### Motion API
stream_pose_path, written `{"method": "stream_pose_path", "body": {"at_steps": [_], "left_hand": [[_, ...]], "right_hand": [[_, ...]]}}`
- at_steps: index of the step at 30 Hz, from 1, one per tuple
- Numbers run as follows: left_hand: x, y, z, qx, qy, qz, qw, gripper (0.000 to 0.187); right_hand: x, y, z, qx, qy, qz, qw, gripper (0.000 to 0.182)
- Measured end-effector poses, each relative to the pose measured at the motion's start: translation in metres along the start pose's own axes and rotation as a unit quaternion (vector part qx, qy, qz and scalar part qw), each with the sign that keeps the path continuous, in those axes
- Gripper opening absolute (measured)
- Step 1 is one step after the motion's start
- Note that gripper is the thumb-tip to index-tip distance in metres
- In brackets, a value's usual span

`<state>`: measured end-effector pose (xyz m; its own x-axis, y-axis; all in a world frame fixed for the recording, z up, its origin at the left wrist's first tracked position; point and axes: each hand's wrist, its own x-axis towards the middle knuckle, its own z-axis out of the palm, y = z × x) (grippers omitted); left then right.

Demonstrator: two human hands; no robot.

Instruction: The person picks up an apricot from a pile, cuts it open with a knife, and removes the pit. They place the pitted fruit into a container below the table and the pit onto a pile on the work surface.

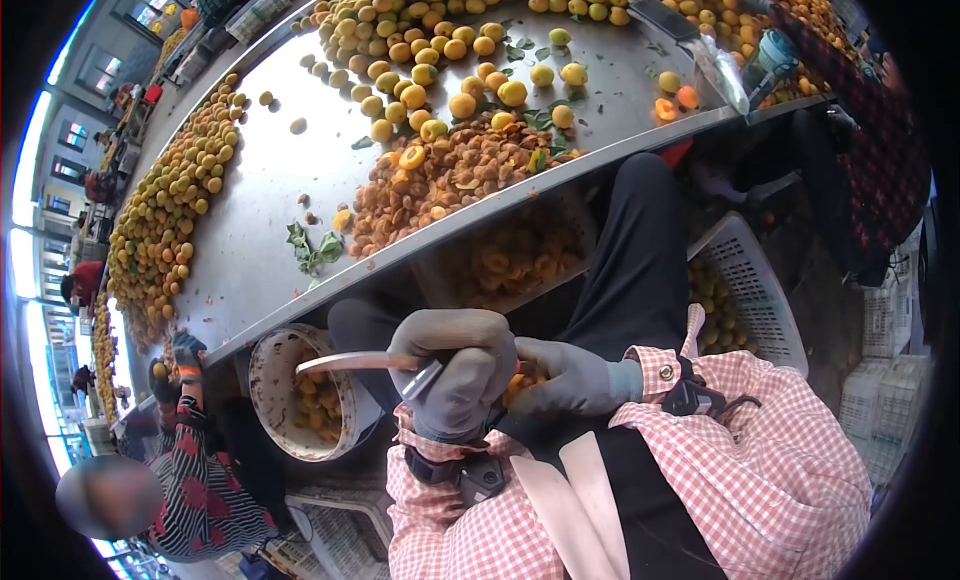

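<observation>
My left hand [455, 370], in a grey glove, is closed around a slim curved tool [350, 361] that looks like a knife. Its pale, narrow end points left over a white bucket [268, 395] holding orange fruit pieces. Close beside it, my right hand [570, 378], also gloved in grey, is curled around an orange apricot [523, 382]. Only part of this fruit shows between the hands; whether the tool touches it is hidden. Both hands are above my lap, in front of the metal table [260, 220].
Brown apricot pits [440, 180] lie heaped near the table edge, with whole apricots [400, 30] behind. Below the table a crate [520, 300] holds fruit pieces. Another crate [750, 280] stands at my right. Co-workers sit at left [200, 480] and right [880, 160].
</observation>
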<state>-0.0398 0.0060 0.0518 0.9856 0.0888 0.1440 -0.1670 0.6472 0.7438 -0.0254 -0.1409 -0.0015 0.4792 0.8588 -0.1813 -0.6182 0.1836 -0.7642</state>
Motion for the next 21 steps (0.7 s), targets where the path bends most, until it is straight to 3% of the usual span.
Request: {"method": "stream_pose_path", "body": {"at_steps": [2, 4, 7, 10, 15, 18, 21], "left_hand": [[0.0, 0.004, -0.006, 0.032, -0.017, 0.003, 0.999, 0.025], [-0.002, 0.009, -0.014, 0.069, -0.058, -0.005, 0.996, 0.029], [-0.001, 0.009, -0.017, 0.078, -0.071, 0.04, 0.994, 0.031], [-0.004, 0.008, -0.018, 0.057, -0.051, 0.013, 0.997, 0.036], [-0.012, 0.008, -0.023, 0.054, 0.004, -0.007, 0.998, 0.038], [-0.008, 0.009, -0.025, 0.001, -0.048, -0.015, 0.999, 0.038], [-0.008, 0.007, -0.03, 0.076, -0.07, 0.031, 0.994, 0.037]], "right_hand": [[0.0, -0.001, -0.002, -0.014, 0.014, -0.005, 1.0, 0.041], [-0.001, -0.005, -0.003, -0.174, 0.041, -0.007, 0.984, 0.037], [-0.004, -0.022, -0.004, -0.257, 0.056, 0.035, 0.964, 0.034], [-0.003, -0.011, -0.003, -0.201, 0.054, -0.001, 0.978, 0.032], [-0.004, -0.013, -0.001, -0.259, 0.046, -0.014, 0.965, 0.035], [-0.002, -0.018, 0.0, -0.278, 0.049, 0.0, 0.959, 0.038], [-0.003, -0.017, 0.0, -0.261, 0.055, 0.017, 0.964, 0.04]]}}
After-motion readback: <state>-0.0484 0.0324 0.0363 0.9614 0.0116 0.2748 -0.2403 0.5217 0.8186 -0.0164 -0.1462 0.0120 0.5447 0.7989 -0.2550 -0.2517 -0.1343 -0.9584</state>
